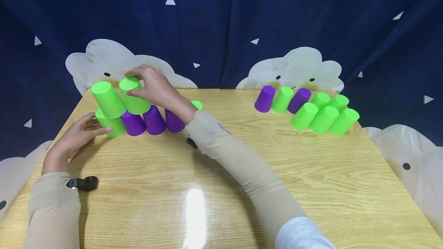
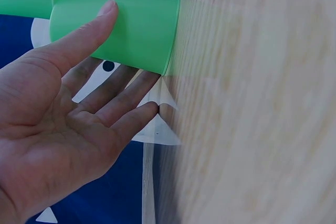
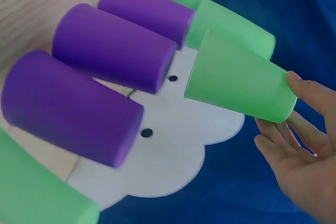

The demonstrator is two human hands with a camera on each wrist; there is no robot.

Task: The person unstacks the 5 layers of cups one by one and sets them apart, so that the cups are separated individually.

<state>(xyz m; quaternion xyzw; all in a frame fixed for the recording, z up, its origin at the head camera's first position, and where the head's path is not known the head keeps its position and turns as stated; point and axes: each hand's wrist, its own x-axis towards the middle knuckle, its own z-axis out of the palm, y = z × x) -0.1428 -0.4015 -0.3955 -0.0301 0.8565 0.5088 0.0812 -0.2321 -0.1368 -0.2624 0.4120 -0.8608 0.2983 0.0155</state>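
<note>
On the table (image 1: 221, 172), the stack at its left end is the landmark. The left hand (image 1: 74, 135) lies at the stack's left foot, fingers straight and relaxed, thumb and fingertips touching the bottom green cup (image 1: 110, 123), apparently to steady the base row; it clasps nothing. That row runs rightward from this cup: three purple cups (image 1: 154, 120), then a green cup (image 1: 197, 105) mostly hidden behind the right forearm, all upside down. Above the row's left end sits one tilted green cup (image 1: 108, 99), and just right of it the second green cup (image 1: 134, 96), which the right hand (image 1: 154, 87) pinches near its upturned base between thumb and fingers, seemingly holding it over the gap between two cups below so it can bridge them. So the stack counts four green and three purple. Well to the right of the stack, near the table's far edge, stands a loose group (image 1: 308, 108): two purple and six green, upside down and close together. A dark curtain (image 1: 221, 22) with white clouds hangs behind.
</note>
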